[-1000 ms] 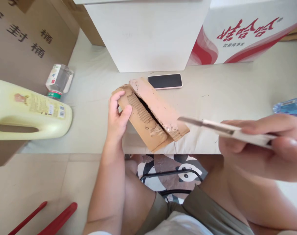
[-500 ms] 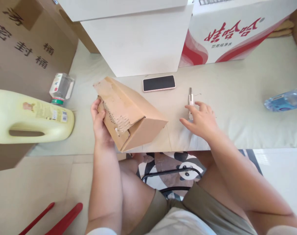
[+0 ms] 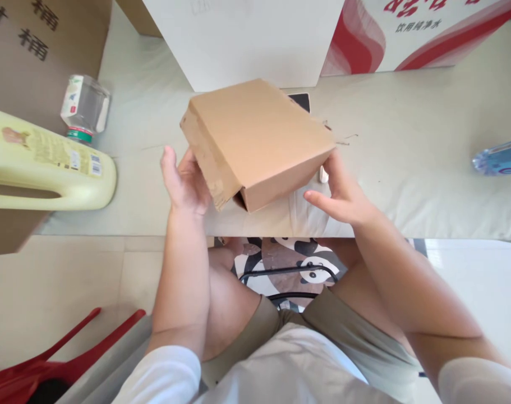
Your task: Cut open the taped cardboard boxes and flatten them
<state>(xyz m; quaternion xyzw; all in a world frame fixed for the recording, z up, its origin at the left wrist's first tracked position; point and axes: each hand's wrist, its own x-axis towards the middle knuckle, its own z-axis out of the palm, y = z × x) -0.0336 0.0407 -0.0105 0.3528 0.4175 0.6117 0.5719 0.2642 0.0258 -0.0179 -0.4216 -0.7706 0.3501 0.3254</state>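
Note:
A brown cardboard box (image 3: 263,134) is held tilted above the cloth-covered table, with torn tape along its left side and a dark gap at its near corner. My left hand (image 3: 190,182) supports it from the left, fingers partly hidden underneath and thumb raised off it. At the right corner, the fingers of my right hand (image 3: 341,191) go under the box, while the thumb points away from it. A white utility knife (image 3: 323,175) shows only in part between the box and my right hand. Behind the box, a phone (image 3: 302,102) is mostly covered.
White cartons (image 3: 247,45) stand along the back, one with red print (image 3: 360,39). To the left are a yellow jug (image 3: 70,163), a clear bottle (image 3: 84,106) and a large brown carton (image 3: 70,33). A water bottle (image 3: 501,157) lies at far right.
The box has turned and shifted right, its broad plain face now upward. My right hand has left the utility knife's top and come to the box. My left thumb has lifted off it.

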